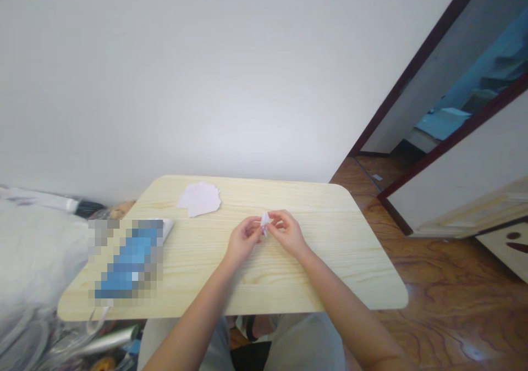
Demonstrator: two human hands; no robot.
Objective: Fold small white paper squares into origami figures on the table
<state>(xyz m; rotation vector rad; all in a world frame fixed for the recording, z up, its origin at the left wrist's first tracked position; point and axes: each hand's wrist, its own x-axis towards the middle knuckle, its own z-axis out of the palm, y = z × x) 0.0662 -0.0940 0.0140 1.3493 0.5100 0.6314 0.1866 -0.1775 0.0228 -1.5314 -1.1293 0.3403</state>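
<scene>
folded paper piece (265,222): small, white, creased to a narrow shape; just right of frame centre, slightly below the middle; held above the table, whether touching the top cannot be told.
paper vs hands: pinched between both, sitting at the fingertips where the two hands meet; left hand on its left, right hand on its right.
left hand (244,239): fingers curled in, thumb and forefinger closed on the paper's left edge; palm turned towards the right hand; forearm running down to the lower centre-left of frame.
right hand (289,231): fingers bent, tips closed on the paper's upper right side; slightly higher in frame than the left; forearm running to the lower right.
table (338,261): pale wood grain, rounded corners, filling the middle band of the frame under both hands.
loose white sheets (200,199): flat on the table, up and to the left of the hands, well apart from them, near the far edge.
blurred blue object (127,258): pixelated, on the table's left end, left of the left hand, apart from it.
wall (206,74): plain white, upper half of frame.
doorway (454,112): dark-framed, upper right.
floor (454,305): brown patterned wood, right side and lower right.
grey fabric (28,250): far left edge, beside the table.
</scene>
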